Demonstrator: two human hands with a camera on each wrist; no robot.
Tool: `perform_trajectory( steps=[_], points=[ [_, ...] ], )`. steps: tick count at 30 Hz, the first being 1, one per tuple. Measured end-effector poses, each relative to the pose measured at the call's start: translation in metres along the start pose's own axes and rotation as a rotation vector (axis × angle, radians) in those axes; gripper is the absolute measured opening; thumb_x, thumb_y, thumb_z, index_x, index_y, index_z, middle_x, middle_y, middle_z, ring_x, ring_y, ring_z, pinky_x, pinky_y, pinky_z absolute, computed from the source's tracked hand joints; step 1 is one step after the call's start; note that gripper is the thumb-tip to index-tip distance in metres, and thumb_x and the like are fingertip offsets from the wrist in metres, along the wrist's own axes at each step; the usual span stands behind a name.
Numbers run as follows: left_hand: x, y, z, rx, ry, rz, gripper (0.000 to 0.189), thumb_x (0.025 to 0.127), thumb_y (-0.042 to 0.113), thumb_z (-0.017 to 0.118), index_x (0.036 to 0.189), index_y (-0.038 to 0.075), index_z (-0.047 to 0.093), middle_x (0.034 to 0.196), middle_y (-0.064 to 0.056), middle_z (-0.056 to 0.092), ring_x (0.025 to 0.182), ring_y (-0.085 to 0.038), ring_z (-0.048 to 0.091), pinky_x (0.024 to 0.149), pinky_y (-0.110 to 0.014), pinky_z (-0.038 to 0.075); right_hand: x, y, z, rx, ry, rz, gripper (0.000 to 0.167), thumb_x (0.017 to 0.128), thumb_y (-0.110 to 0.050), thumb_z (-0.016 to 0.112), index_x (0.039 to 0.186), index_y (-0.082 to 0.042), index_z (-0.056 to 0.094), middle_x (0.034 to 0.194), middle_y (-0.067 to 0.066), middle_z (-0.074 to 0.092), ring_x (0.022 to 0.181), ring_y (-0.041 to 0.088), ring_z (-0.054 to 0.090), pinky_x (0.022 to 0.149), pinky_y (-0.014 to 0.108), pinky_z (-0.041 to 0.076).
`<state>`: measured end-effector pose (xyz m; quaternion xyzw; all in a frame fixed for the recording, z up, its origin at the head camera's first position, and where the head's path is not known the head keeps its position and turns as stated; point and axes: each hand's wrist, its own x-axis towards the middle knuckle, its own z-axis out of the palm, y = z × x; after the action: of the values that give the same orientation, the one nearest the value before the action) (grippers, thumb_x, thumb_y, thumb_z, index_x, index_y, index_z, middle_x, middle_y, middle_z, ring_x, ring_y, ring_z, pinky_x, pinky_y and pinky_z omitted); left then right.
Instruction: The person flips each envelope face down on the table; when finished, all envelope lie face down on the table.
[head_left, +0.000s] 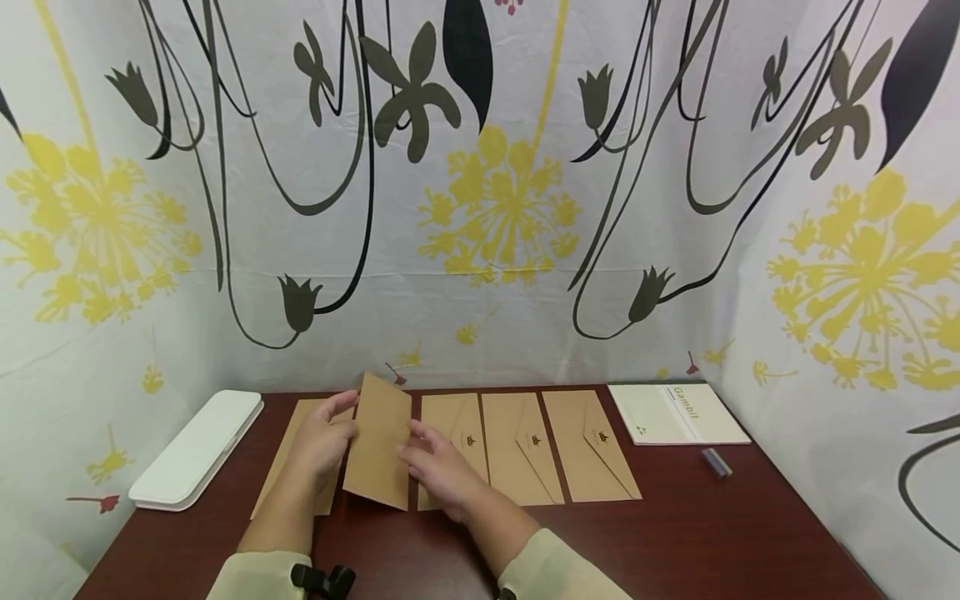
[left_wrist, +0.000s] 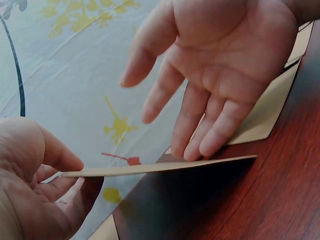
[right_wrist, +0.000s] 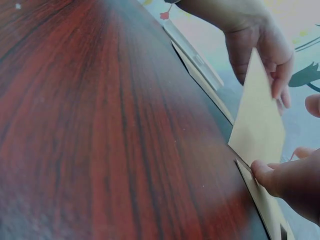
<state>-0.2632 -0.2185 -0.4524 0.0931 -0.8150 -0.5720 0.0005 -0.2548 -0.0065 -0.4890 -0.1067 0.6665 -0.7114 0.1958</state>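
A brown paper envelope [head_left: 378, 442] is raised off the table and tilted, its plain face towards the head camera. My left hand [head_left: 322, 433] pinches its left edge between thumb and fingers, as the left wrist view also shows. At the envelope's right edge is my right hand [head_left: 446, 471], its palm and loosely extended fingers [left_wrist: 192, 120] close to the paper; whether they touch it is hard to tell. Another brown envelope [head_left: 285, 442] lies partly hidden under my left arm. To the right, three envelopes [head_left: 588, 446] lie in a row, flaps up with small dark crown prints.
A white case [head_left: 198, 450] lies at the table's left edge. At the back right is a pad [head_left: 648, 417] marked "Gambit", with a small grey-purple block [head_left: 716, 463] in front of it. Patterned cloth [head_left: 517, 333] hangs behind the dark red wooden table [head_left: 697, 542].
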Motion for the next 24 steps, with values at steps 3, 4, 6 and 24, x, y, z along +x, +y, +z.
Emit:
perform_trajectory(
  steps=[3, 4, 6, 24],
  points=[
    [0.002, -0.006, -0.001, 0.042, 0.02, 0.001, 0.064, 0.096, 0.004, 0.052, 0.16, 0.006, 0.047, 0.162, -0.018, 0.052, 0.133, -0.033, 0.058, 0.095, -0.033, 0.048, -0.001, -0.001, -0.001, 0.004, 0.006, 0.002, 0.073, 0.104, -0.025, 0.065, 0.166, -0.003, 0.034, 0.169, 0.03, 0.035, 0.155, 0.043, 0.043, 0.126, 0.057, 0.041],
    [0.003, -0.008, -0.001, 0.055, 0.024, -0.001, 0.064, 0.095, 0.004, 0.051, 0.159, 0.005, 0.047, 0.161, -0.019, 0.054, 0.133, -0.035, 0.058, 0.098, -0.035, 0.048, -0.001, -0.001, -0.002, 0.007, 0.006, 0.0, 0.073, 0.104, -0.024, 0.064, 0.166, -0.003, 0.034, 0.169, 0.03, 0.035, 0.154, 0.043, 0.044, 0.126, 0.057, 0.041],
    [0.004, -0.012, -0.001, 0.085, 0.024, 0.002, 0.065, 0.094, 0.004, 0.048, 0.16, 0.002, 0.045, 0.159, -0.023, 0.055, 0.145, -0.039, 0.053, 0.108, -0.042, 0.048, -0.001, -0.002, -0.003, 0.014, 0.007, -0.002, 0.073, 0.103, -0.023, 0.064, 0.166, -0.003, 0.033, 0.168, 0.031, 0.036, 0.154, 0.043, 0.044, 0.126, 0.056, 0.041],
    [0.009, -0.022, -0.005, 0.263, -0.1, -0.024, 0.064, 0.099, 0.011, 0.046, 0.161, -0.005, 0.037, 0.153, -0.035, 0.054, 0.139, -0.051, 0.057, 0.1, -0.051, 0.058, 0.002, 0.0, -0.009, 0.073, 0.0, 0.014, 0.071, 0.105, -0.024, 0.064, 0.166, -0.003, 0.033, 0.167, 0.031, 0.038, 0.153, 0.04, 0.046, 0.126, 0.056, 0.04]
  ],
)
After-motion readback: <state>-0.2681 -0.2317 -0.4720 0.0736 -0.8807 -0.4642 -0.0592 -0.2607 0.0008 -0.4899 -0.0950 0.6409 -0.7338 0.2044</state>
